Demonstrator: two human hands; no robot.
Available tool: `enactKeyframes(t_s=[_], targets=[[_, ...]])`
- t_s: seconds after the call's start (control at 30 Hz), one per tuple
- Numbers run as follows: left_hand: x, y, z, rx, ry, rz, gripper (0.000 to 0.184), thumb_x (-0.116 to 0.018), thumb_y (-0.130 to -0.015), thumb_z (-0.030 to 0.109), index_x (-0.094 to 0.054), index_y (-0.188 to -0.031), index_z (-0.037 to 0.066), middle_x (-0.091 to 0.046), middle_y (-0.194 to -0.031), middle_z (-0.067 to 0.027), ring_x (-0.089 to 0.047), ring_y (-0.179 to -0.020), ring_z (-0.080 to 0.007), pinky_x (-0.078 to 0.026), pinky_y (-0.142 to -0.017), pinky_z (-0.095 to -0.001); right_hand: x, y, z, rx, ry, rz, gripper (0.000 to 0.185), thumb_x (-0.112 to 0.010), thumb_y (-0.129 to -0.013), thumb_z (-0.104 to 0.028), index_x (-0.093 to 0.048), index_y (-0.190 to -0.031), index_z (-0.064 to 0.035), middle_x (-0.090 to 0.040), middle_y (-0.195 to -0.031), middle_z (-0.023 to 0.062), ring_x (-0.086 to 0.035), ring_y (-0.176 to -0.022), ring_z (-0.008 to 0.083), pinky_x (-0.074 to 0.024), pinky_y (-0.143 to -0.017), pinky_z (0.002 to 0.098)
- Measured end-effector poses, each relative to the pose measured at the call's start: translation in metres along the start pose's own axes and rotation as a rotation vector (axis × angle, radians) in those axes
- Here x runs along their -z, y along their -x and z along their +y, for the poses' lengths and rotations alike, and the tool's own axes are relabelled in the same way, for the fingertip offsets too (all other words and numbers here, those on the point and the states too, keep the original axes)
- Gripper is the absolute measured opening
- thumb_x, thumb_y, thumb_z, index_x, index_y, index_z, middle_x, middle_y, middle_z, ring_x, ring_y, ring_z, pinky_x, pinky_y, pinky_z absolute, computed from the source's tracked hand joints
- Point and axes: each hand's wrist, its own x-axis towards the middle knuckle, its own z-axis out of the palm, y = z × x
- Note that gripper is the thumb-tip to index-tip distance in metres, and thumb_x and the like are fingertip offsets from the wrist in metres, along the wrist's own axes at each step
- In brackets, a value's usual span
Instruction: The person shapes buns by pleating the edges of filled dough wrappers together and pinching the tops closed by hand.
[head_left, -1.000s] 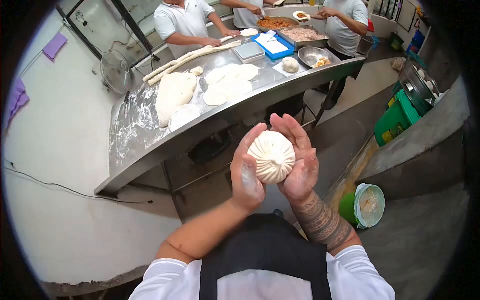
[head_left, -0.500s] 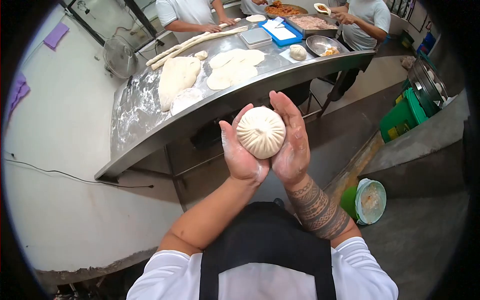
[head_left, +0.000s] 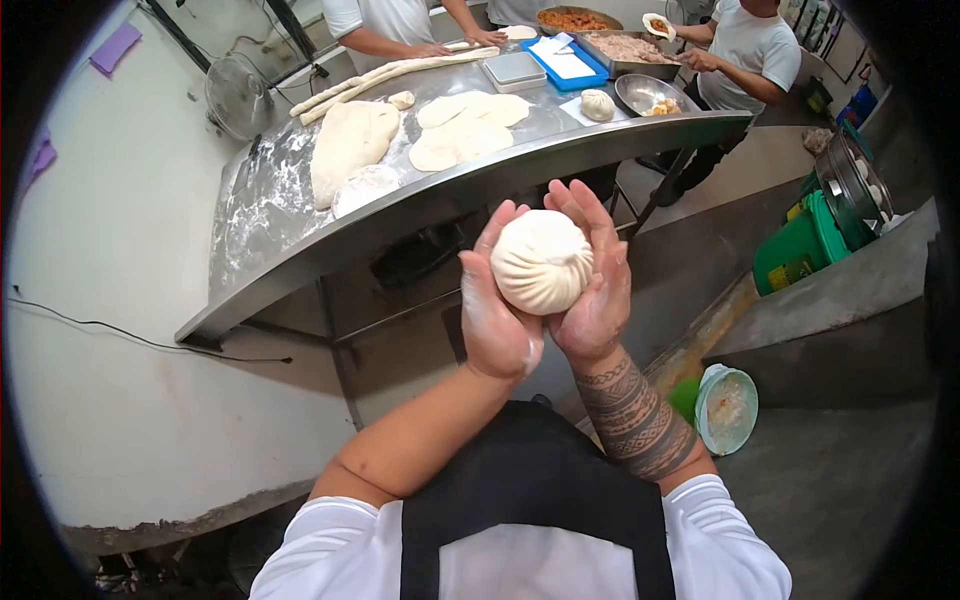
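A round, pleated dough bun (head_left: 542,262) is cupped between both my hands in front of the table's near edge. My left hand (head_left: 495,310) wraps round its left side, with flour on the palm. Round its right side and underneath curves my right hand (head_left: 600,290). The pleats gather toward the upper right of the bun. Beyond my hands, the metal table (head_left: 262,225) bears a large dough slab (head_left: 350,145), flat dough rounds (head_left: 462,145), long dough ropes (head_left: 400,72) and another pleated bun (head_left: 597,105) on a white sheet.
A scale (head_left: 514,70), a blue tray (head_left: 590,77), a pan of minced filling (head_left: 630,52) and a metal bowl (head_left: 640,92) stand on the table. Several people work at its far side. A lined bucket (head_left: 728,408) and a green bin (head_left: 800,250) are at the right.
The bun has turned between my hands, its gathered centre shifting from lower middle to upper right. My hands moved left, then slightly back right. The co-worker at the right changed hand position.
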Motion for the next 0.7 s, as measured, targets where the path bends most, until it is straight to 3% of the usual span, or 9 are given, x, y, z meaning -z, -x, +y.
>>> enactKeyframes(t_s=[0.23, 0.37, 0.4, 0.47, 0.5, 0.53, 0.63, 0.67, 0.7], targets=[[-0.005, 0.001, -0.014, -0.146, -0.192, -0.257, 0.094, -0.03, -0.099, 0.073, -0.024, -0.158, 0.0, -0.035, -0.16, -0.0169, -0.032, -0.15, -0.0297, -0.026, -0.124, -0.0466, 0.007, -0.01, -0.016, 0.028, -0.154, -0.044, 0.082, -0.032, -0.104, -0.063, -0.035, -0.153, 0.0027, -0.048, -0.149, 0.0258, -0.045, -0.139, 0.0318, -0.0337, -0.118, 0.0455], [-0.015, -0.007, -0.006, 0.13, 0.162, -0.037, 0.092, -0.03, -0.1, 0.073, -0.031, -0.155, 0.0, -0.043, -0.154, -0.0172, -0.04, -0.145, -0.0326, -0.03, -0.122, -0.0477, 0.014, -0.01, -0.013, 0.009, -0.104, -0.085, 0.087, -0.036, -0.101, -0.067, -0.036, -0.151, 0.0036, -0.05, -0.146, 0.0257, -0.048, -0.138, 0.0306, -0.0353, -0.117, 0.0439], [-0.007, -0.014, -0.004, 0.239, 0.27, -0.014, 0.091, -0.03, -0.1, 0.073, -0.033, -0.153, 0.0, -0.046, -0.152, -0.0174, -0.043, -0.143, -0.0337, -0.031, -0.121, -0.0482, 0.017, -0.01, -0.014, -0.013, -0.038, -0.152, 0.09, -0.049, -0.096, -0.065, -0.034, -0.152, 0.0035, -0.047, -0.15, 0.0242, -0.046, -0.14, 0.0305, -0.0336, -0.118, 0.0432], [0.006, -0.023, -0.002, 0.383, 0.4, 0.09, 0.086, -0.032, -0.099, 0.073, -0.043, -0.146, 0.001, -0.054, -0.144, -0.0187, -0.054, -0.132, -0.0365, -0.037, -0.117, -0.0498, 0.024, -0.01, -0.018, -0.043, 0.032, -0.212, 0.086, -0.062, -0.094, -0.05, -0.031, -0.153, 0.0036, -0.045, -0.152, 0.0214, -0.047, -0.138, 0.0283, -0.0358, -0.116, 0.0419], [0.014, -0.025, -0.003, 0.399, 0.377, 0.036, 0.086, -0.032, -0.099, 0.073, -0.043, -0.146, 0.001, -0.054, -0.144, -0.0193, -0.054, -0.132, -0.0363, -0.038, -0.117, -0.0497, 0.029, -0.01, -0.021, -0.059, 0.067, -0.242, 0.086, -0.068, -0.093, -0.042, -0.03, -0.154, 0.0036, -0.043, -0.153, 0.02, -0.047, -0.137, 0.0272, -0.037, -0.115, 0.0412], [0.024, -0.024, -0.005, 0.417, 0.356, -0.012, 0.086, -0.031, -0.099, 0.073, -0.044, -0.146, 0.001, -0.053, -0.144, -0.0198, -0.055, -0.131, -0.0361, -0.039, -0.116, -0.0497, 0.038, -0.011, -0.035, -0.102, 0.266, -0.301, 0.095, -0.08, -0.082, -0.038, -0.031, -0.156, -0.0023, -0.039, -0.157, 0.0212, -0.045, -0.14, 0.0318, -0.0354, -0.116, 0.0438], [0.036, -0.021, -0.013, 0.463, 0.28, -0.048, 0.087, -0.026, -0.1, 0.073, -0.043, -0.147, 0.002, -0.053, -0.144, -0.0211, -0.055, -0.132, -0.0357, -0.041, -0.114, -0.0508, 0.046, -0.029, -0.073, 0.165, 1.041, -0.66, 0.097, -0.084, -0.076, -0.038, -0.036, -0.156, -0.0091, -0.038, -0.156, 0.026, -0.043, -0.142, 0.0392, -0.0344, -0.117, 0.0461], [0.032, -0.021, -0.015, 0.481, 0.254, -0.048, 0.087, -0.024, -0.1, 0.073, -0.042, -0.148, 0.002, -0.053, -0.144, -0.0209, -0.054, -0.133, -0.0358, -0.041, -0.114, -0.051, 0.039, -0.03, -0.077, 0.13, 1.067, -0.71, 0.096, -0.086, -0.071, -0.036, -0.041, -0.153, -0.0131, -0.039, -0.154, 0.029, -0.042, -0.141, 0.0456, -0.035, -0.117, 0.0494], [0.028, -0.022, -0.015, 0.499, 0.228, -0.052, 0.087, -0.022, -0.101, 0.073, -0.041, -0.149, 0.002, -0.053, -0.144, -0.0208, -0.053, -0.134, -0.0359, -0.041, -0.114, -0.0512, 0.037, -0.031, -0.077, 0.099, 1.119, -0.764, 0.098, -0.088, -0.07, -0.036, -0.042, -0.153, -0.0118, -0.038, -0.155, 0.0278, -0.042, -0.141, 0.0445, -0.036, -0.116, 0.0488]])
